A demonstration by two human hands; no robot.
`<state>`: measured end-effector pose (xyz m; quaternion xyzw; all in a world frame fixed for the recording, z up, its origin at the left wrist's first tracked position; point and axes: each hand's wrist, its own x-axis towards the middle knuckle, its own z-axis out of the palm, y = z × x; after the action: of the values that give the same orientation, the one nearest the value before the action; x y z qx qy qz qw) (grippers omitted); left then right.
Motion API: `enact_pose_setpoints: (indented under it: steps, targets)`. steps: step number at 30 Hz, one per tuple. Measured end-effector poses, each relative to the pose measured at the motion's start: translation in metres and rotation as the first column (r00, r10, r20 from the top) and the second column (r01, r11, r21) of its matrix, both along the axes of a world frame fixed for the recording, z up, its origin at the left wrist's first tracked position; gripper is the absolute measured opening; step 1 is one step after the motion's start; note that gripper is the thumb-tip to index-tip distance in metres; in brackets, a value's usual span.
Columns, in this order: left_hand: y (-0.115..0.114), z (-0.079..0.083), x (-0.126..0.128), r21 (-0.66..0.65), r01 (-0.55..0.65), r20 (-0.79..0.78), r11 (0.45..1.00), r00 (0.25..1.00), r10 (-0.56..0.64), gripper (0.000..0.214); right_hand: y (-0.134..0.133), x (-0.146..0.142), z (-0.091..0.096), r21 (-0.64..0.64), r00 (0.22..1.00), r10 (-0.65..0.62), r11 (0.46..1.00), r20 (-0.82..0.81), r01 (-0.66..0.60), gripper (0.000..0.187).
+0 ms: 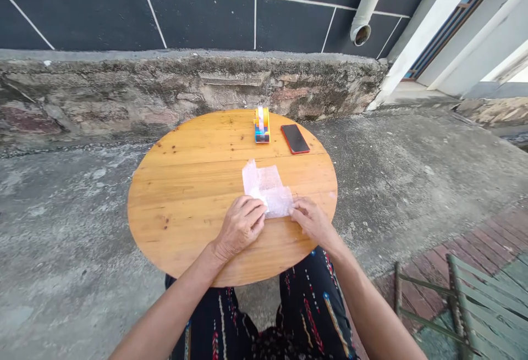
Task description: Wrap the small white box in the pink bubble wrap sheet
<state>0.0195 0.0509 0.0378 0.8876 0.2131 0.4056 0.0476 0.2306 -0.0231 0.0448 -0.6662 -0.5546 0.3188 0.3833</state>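
A translucent, pinkish-white sheet of bubble wrap (270, 177) lies partly folded on the round wooden table (193, 184), near its front. My left hand (244, 221) has its fingers curled together over the wrap's lower left part. Beside those fingertips a whiter patch shows through; whether something lies inside, I cannot tell. At the sheet's right corner, my right hand (311, 218) pinches the edge between thumb and fingers. Two flaps of the wrap stick up and away from me, toward the far side.
Toward the back of the table stands a yellow and blue tape dispenser (262, 125) with a roll in it. A phone with a red edge (295, 139) lies to its right. Beyond is a stone wall base (165, 93). A slatted chair (487, 299) is at lower right.
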Motion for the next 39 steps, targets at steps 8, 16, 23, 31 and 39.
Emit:
enact_pose_setpoints:
  steps: [8, 16, 23, 31, 39]
  targets:
    - [0.0, -0.005, 0.0, 0.032, -0.01, 0.013, 0.999, 1.0, 0.01, 0.021, -0.007, -0.008, 0.008, -0.158, 0.935, 0.06, 0.98, -0.351, -0.122, 0.034]
    - [0.003, -0.004, -0.002, 0.067, 0.006, -0.052, 0.998, 0.999, -0.003, 0.02, 0.021, -0.018, -0.001, -0.101, 0.955, 0.016, 0.994, -0.296, -0.048, 0.031]
    - [0.006, 0.008, -0.003, 0.106, 0.053, -0.213, 0.993, 0.977, -0.029, 0.015, 0.027, -0.027, -0.008, -0.006, 0.99, -0.06, 0.998, -0.126, 0.06, 0.017]
    - [0.009, 0.022, -0.004, 0.127, 0.084, -0.368, 0.988, 0.929, -0.032, 0.012, 0.032, -0.033, -0.015, 0.108, 0.991, -0.129, 0.985, -0.037, 0.132, 0.016]
    - [0.012, 0.027, -0.002, 0.112, 0.103, -0.442, 0.988, 0.896, -0.044, 0.011, 0.036, -0.041, -0.018, 0.191, 0.978, -0.147, 0.966, -0.145, 0.174, 0.013]
